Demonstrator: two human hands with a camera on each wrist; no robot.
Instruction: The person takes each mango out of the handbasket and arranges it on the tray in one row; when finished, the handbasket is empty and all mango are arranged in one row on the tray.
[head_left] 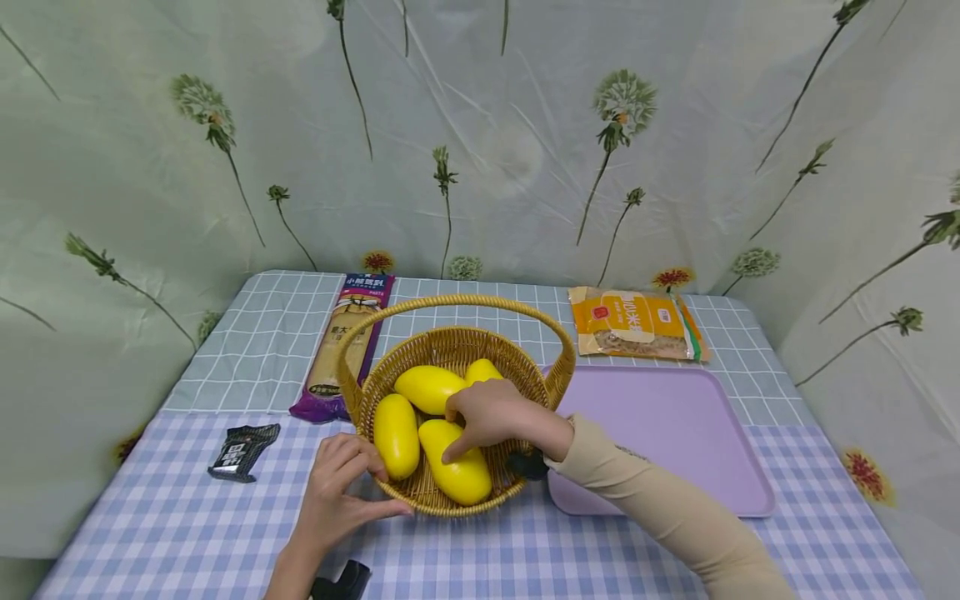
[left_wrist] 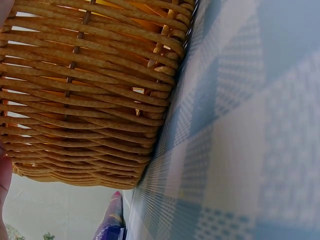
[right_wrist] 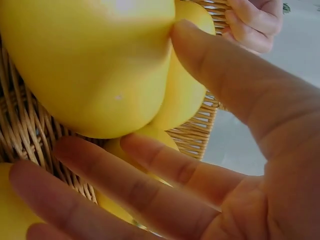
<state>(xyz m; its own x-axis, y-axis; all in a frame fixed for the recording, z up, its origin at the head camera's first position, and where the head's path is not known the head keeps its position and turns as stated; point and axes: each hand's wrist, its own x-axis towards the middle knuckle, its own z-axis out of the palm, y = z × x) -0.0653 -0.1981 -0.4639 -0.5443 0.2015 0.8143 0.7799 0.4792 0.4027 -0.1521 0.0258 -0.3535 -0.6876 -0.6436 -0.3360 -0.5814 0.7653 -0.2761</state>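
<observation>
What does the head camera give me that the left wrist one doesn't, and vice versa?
Only the head view: the arched handle, the right hand with its thumb on a yellow fruit, the purple tray, the orange packet and the small black packet.

Only the left wrist view: a close side-on look at the lower outer wall of the basket, its bottom edge against the checked cloth.

Both: basket, cloth, part of the left hand, and the pasta pack, though the wrist view catches only its end.
</observation>
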